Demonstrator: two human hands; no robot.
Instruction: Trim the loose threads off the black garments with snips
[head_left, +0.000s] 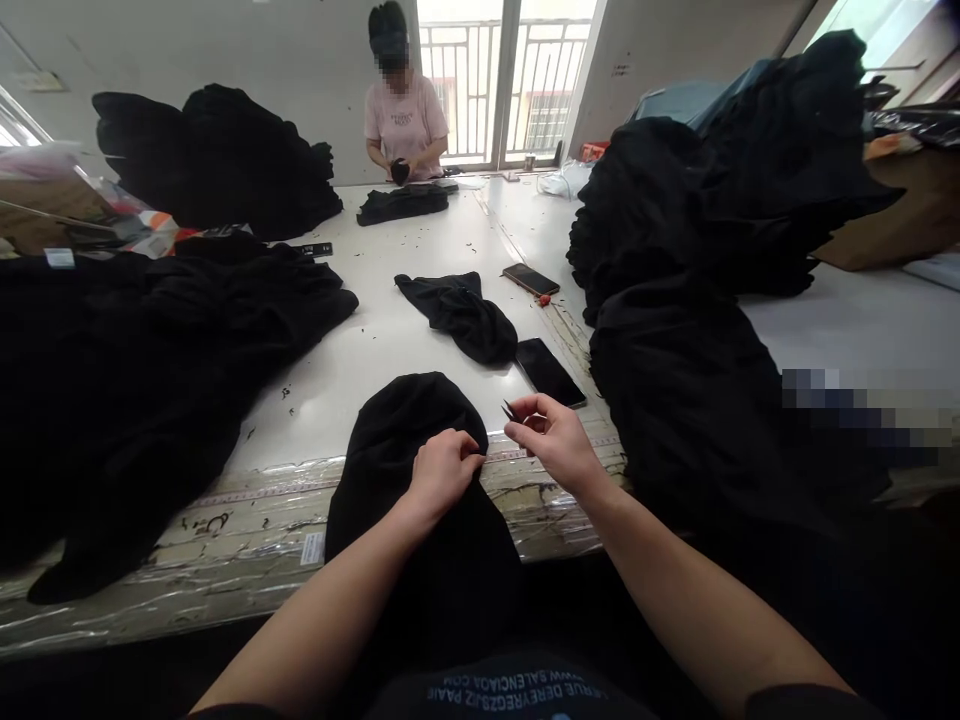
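Note:
A black cloth garment (420, 400) is spread over the near table edge in front of me and hangs down toward my lap. A small white label (313, 548) shows at its left side. My left hand (444, 465) lies on the garment, its thumb and fingers pinching the cloth at the right edge. Just to the right, my right hand (553, 438) is closed around small thread snips (511, 411). Their dark pointed tips stick out to the left, apart from the cloth; the rest is hidden in my fingers.
Beyond lie a crumpled black garment (465, 315), a dark tablet or phone (551, 371) and another phone (531, 279). Black cloth piles flank me on the left (135, 350) and right (682, 380). A person (406, 120) works with black cloth at the far end.

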